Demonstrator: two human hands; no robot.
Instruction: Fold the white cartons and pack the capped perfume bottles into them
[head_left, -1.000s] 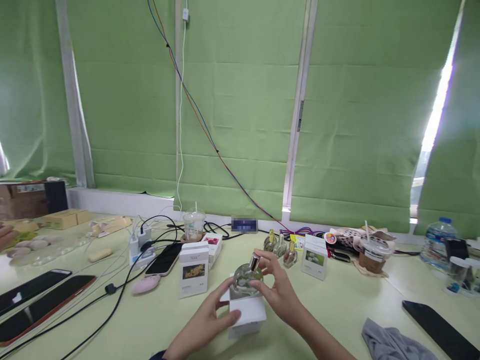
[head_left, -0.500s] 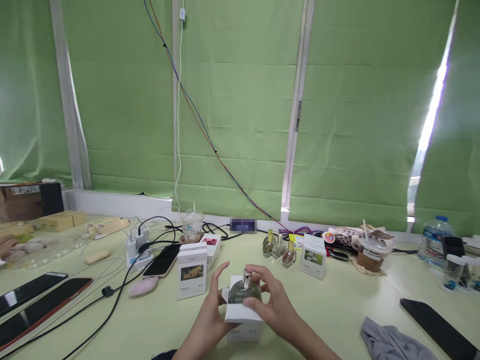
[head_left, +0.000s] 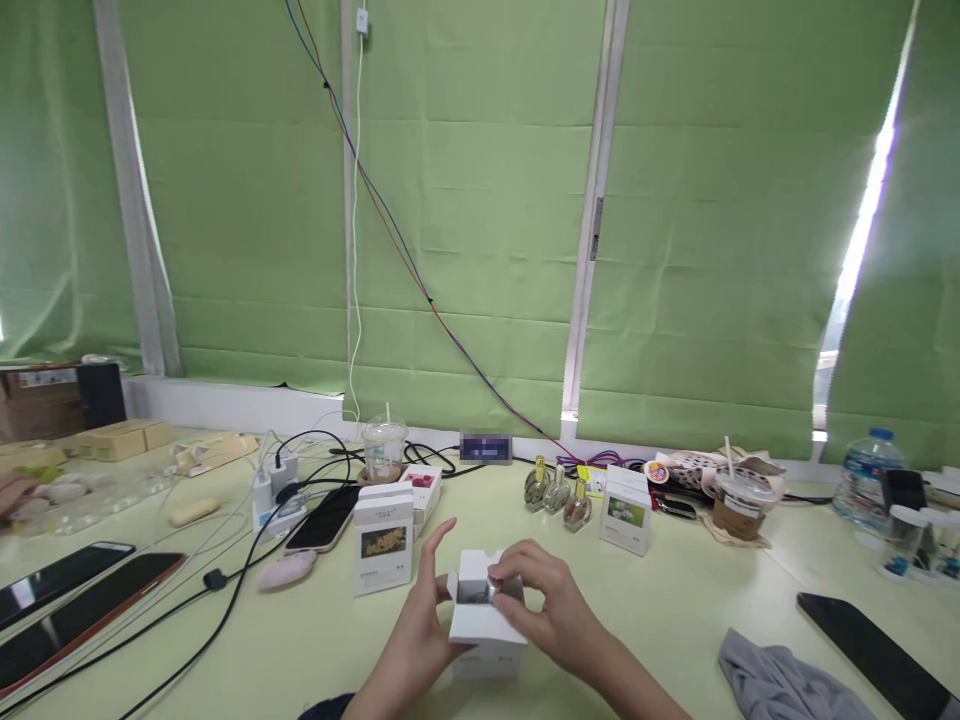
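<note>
An open white box point(head_left: 486, 660) stands upright on the table in front of me, its flaps folded out. My left hand point(head_left: 421, 620) holds the box at its left side, thumb and forefinger spread. My right hand point(head_left: 544, 600) has its fingertips closed on the silver cap point(head_left: 492, 590) of a glass bottle at the box opening. Most of the bottle is down inside the box, hidden by the walls and my fingers.
Three small glass bottles point(head_left: 556, 492) stand behind, beside a white box point(head_left: 625, 510). Another white box point(head_left: 383, 545), a phone point(head_left: 324, 519) and cables lie left. A grey cloth point(head_left: 787, 680), a black phone point(head_left: 874, 650) and an iced drink point(head_left: 741, 505) are right.
The glass bottle has gone down into the white box with my right hand on its cap. My right fingers have drawn closer together, and my left hand has stayed at the box.
</note>
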